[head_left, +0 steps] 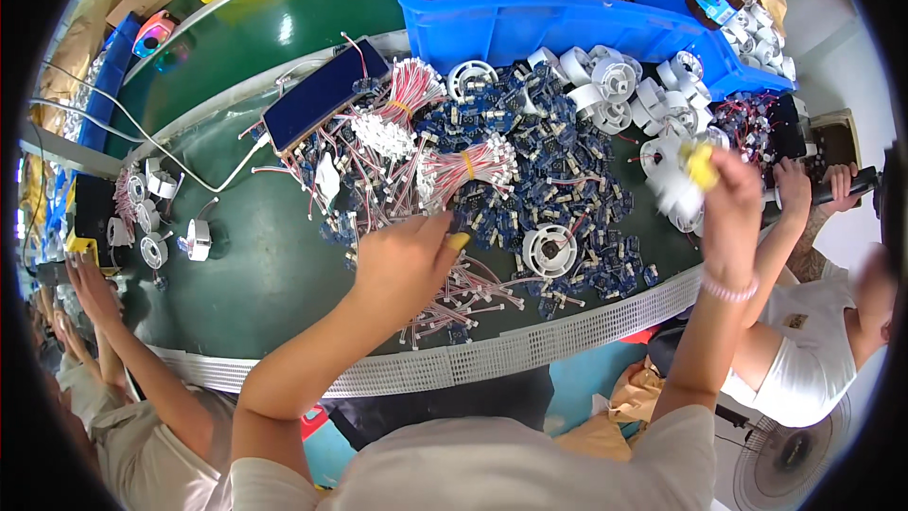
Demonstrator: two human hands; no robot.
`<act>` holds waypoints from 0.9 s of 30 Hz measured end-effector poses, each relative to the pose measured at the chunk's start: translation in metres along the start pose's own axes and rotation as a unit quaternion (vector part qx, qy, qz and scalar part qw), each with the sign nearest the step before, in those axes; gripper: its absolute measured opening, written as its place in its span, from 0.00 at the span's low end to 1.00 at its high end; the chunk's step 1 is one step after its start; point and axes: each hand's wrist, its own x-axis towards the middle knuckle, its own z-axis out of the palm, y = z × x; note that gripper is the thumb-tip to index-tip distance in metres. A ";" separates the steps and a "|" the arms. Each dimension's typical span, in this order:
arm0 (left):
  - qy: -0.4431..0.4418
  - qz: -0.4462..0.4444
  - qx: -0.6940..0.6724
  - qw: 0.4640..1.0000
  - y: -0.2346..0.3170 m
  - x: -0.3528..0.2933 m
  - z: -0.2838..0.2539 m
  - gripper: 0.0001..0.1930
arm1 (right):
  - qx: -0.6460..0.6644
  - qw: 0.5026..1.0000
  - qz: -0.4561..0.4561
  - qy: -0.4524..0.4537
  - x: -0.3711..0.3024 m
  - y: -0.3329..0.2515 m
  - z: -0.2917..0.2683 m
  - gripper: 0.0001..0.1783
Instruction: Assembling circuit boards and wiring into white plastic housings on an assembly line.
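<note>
My left hand [405,257] is over the middle of the bench with its fingers curled together. A yellow finger cover [458,240] shows on it, and what the fingers pinch is hidden. Beside it lie a banded bundle of red and white connector wires [468,170] and a heap of small blue circuit boards [577,189]. My right hand [733,203], also with yellow finger covers [700,167], is closed on a white round plastic housing [677,197], blurred by motion. Another white housing [550,251] rests on the boards between my hands.
A blue bin [530,28] of dark parts stands at the back. A phone [326,95] with a cable leans on the wires. White housings [605,85] pile up at the back right. Co-workers' hands [93,289] work at the left and right. White edging [530,345] borders the bench.
</note>
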 end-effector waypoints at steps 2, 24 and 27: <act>0.039 0.013 0.049 0.998 -0.003 0.000 0.008 0.10 | 0.097 0.994 0.043 -0.026 -0.045 -0.011 0.036 0.08; 0.054 -0.169 -0.559 0.810 -0.005 -0.068 -0.022 0.14 | 0.035 0.974 -0.107 -0.198 -0.079 0.028 0.173 0.12; 0.071 -0.192 -0.584 0.786 0.001 -0.065 -0.021 0.12 | 0.020 0.973 -0.104 -0.203 -0.082 0.027 0.175 0.12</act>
